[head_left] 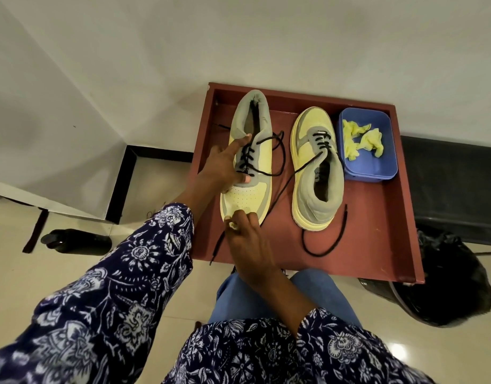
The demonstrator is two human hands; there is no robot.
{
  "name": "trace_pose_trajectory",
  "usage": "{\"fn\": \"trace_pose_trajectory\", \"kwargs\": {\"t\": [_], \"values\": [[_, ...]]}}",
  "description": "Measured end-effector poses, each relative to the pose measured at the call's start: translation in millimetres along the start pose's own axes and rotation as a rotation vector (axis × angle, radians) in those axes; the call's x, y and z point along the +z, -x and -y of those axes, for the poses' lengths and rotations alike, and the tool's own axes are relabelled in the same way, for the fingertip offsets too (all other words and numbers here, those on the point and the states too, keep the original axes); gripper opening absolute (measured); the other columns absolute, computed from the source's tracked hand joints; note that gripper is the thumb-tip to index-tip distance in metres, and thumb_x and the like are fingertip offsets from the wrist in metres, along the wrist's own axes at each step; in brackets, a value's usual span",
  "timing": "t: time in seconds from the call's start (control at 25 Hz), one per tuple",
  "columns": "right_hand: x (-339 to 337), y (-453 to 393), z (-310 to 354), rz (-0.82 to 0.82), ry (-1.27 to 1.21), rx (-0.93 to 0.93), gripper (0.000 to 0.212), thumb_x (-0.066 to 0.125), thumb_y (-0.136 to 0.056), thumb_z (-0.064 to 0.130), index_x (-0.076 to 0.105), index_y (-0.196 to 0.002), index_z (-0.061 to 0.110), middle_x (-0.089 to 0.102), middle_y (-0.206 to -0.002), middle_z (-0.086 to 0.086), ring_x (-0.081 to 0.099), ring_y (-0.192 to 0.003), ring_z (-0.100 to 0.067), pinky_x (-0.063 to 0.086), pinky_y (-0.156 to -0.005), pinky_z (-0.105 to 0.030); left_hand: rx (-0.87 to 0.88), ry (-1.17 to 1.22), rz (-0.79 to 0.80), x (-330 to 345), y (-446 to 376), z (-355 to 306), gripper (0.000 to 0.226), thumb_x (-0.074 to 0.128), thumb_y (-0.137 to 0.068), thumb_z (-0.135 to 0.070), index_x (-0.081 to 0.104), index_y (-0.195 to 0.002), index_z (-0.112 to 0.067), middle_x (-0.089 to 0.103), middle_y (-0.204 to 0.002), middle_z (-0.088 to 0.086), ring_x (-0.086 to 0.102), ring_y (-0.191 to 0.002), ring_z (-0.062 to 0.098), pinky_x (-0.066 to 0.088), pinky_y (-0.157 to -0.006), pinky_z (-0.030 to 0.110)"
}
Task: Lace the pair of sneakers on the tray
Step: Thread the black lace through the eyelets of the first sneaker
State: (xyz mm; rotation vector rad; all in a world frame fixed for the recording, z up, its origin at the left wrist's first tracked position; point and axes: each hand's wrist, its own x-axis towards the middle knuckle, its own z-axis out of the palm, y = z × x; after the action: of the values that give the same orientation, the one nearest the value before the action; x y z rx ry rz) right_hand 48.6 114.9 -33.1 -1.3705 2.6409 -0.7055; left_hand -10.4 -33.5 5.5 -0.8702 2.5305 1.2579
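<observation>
Risk: the loose lace [277, 153] of the left sneaker [248, 159] looped off to its right and a tail [218, 246] ran past the tray [377, 217] edge; a tug on either could, I judged, drag the crossings uneven or pull an end back out of an eyelet
Risk two: the left sneaker was steadied only from one side, so a hard pull might have slid or tipped it toward the right sneaker [317, 173]
Left hand [225, 167]: reached forward, palm against the sneaker's left side, forefinger stretched to the collar, thumb pressed by the lowest crossings; fingers spread, bracing, nothing gripped
Right hand [247, 234]: at the toe, fingers curled narrow, seeming to pinch something small and pale; whether that was the lace tip I could not tell
Sneakers: both on the tray, side by side, pointing opposite ways; right one part-laced, ends trailing
Beside: blue tub [377, 173] with yellow cloth [360, 139]
</observation>
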Motion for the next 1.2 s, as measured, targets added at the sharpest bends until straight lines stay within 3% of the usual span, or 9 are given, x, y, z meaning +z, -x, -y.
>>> {"fn": "trace_pose_trajectory", "kwargs": {"t": [0.16,0.32,0.4,0.52,0.64,0.76,0.84,1.08,1.2], "values": [[5.4,-4.8,0.1,0.145,0.114,-0.177,0.014,0.06,-0.071,0.016,0.072,-0.064,0.011,0.068,-0.095,-0.003,0.048,-0.092,-0.019,0.054,-0.065,-0.025,0.009,-0.019,0.005,0.0,1.7,0.1,0.085,0.071,-0.079,-0.016,0.02,-0.141,-0.045,0.03,-0.136,0.013,0.038,-0.123,0.032,0.042,-0.098,0.042],[8.8,9.0,-27.8,0.152,0.201,-0.372,0.024,0.048,-0.08,0.016,0.07,-0.073,0.009,0.053,-0.107,-0.005,0.043,-0.097,-0.023,0.054,-0.073,-0.03,0.005,-0.02,0.017,0.1,0.3,-0.8,0.085,0.07,-0.079,-0.015,0.02,-0.141,-0.044,0.03,-0.136,0.012,0.038,-0.123,0.031,0.042,-0.097,0.039],[13.1,17.1,-44.9,0.159,0.174,-0.356,0.03,0.041,-0.087,0.018,0.067,-0.085,0.005,0.049,-0.112,-0.008,0.047,-0.099,-0.027,0.055,-0.075,-0.032,0.008,-0.028,0.014,0.2,0.8,-0.9,0.085,0.07,-0.079,-0.015,0.02,-0.141,-0.044,0.03,-0.135,0.012,0.039,-0.122,0.032,0.041,-0.098,0.04],[8.1,23.8,-55.4,0.122,-0.011,-0.147,0.022,0.047,-0.092,0.017,0.063,-0.102,0.007,0.054,-0.107,-0.005,0.053,-0.093,-0.025,0.047,-0.074,-0.03,0.021,-0.053,-0.002,1.2,2.4,-1.1,0.084,0.07,-0.08,-0.016,0.02,-0.142,-0.043,0.031,-0.135,0.013,0.04,-0.122,0.031,0.039,-0.1,0.04],[-0.5,19.9,-52.9,-0.026,-0.184,0.109,0.026,0.053,-0.069,-0.007,0.072,-0.082,0.004,0.063,-0.091,-0.012,0.048,-0.088,-0.015,0.032,-0.075,-0.009,0.021,-0.05,-0.006,1.4,2.7,-1.4,0.084,0.07,-0.08,-0.016,0.02,-0.142,-0.043,0.031,-0.134,0.013,0.04,-0.121,0.031,0.039,-0.1,0.039],[-0.7,3.1,-59.8,-0.189,-0.427,0.443,0.026,0.054,-0.063,-0.019,0.072,-0.07,-0.001,0.064,-0.088,-0.016,0.058,-0.084,-0.015,0.036,-0.076,0.002,0.02,-0.055,-0.002,2.2,2.4,-1.4,0.085,0.07,-0.08,-0.016,0.019,-0.142,-0.043,0.03,-0.136,0.013,0.039,-0.122,0.032,0.039,-0.1,0.04],[-3.1,-5.6,-62.3,-0.203,-0.476,0.555,0.021,0.06,-0.068,-0.017,0.072,-0.07,-0.001,0.065,-0.088,-0.013,0.06,-0.082,-0.018,0.037,-0.074,0.002,0.013,-0.058,-0.006,2.9,2.0,-1.3,0.085,0.071,-0.079,-0.017,0.02,-0.141,-0.044,0.03,-0.136,0.013,0.038,-0.123,0.032,0.04,-0.1,0.041],[-14.7,-24.8,-61.0,-0.212,-0.545,0.682,0.014,0.059,-0.08,-0.003,0.072,-0.079,0.003,0.065,-0.098,-0.01,0.049,-0.081,-0.005,0.03,-0.072,0.007,0.012,-0.076,-0.021,3.5,2.0,-1.9,0.085,0.07,-0.08,-0.016,0.019,-0.142,-0.043,0.03,-0.136,0.013,0.039,-0.122,0.032,0.04,-0.1,0.039],[-13.5,-23.9,-54.9,-0.178,-0.544,0.751,0.013,0.064,-0.082,0.019,0.067,-0.077,0.007,0.062,-0.098,-0.006,0.048,-0.081,-0.007,0.032,-0.066,-0.008,0.013,-0.065,-0.029,4.9,2.6,-2.2,0.085,0.071,-0.079,-0.015,0.02,-0.142,-0.043,0.031,-0.135,0.013,0.04,-0.121,0.031,0.038,-0.101,0.038]]}}
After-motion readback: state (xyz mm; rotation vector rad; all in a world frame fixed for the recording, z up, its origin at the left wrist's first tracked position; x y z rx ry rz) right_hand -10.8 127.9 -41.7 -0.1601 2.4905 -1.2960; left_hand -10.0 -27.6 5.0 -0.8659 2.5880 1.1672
